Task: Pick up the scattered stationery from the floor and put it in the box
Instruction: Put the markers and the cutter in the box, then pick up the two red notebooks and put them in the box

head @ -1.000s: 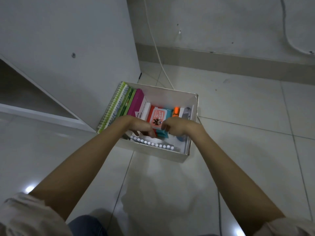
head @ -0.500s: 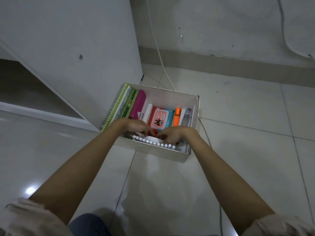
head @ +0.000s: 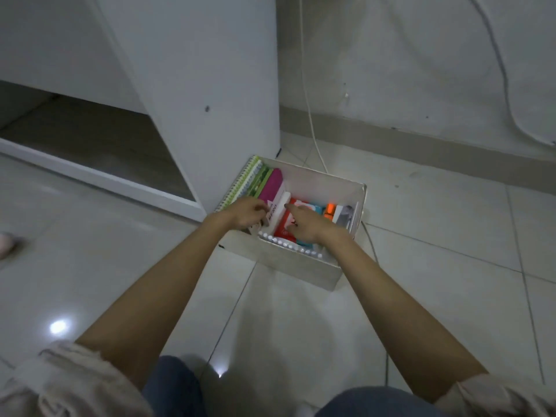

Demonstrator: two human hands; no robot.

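Seen from above on a tiled floor [head: 451,236]: white box [head: 301,266] beside a white cabinet [head: 210,85], packed with a spiral notebook [head: 240,185], pink case [head: 270,188], red packet [head: 285,227] and orange marker [head: 329,209]. Left hand [head: 246,213] now further left than half a second ago, fingers curled on a white card [head: 275,210]. Right hand [head: 307,227] moved up onto the red packet, forefinger straight and pressing, gripping nothing.
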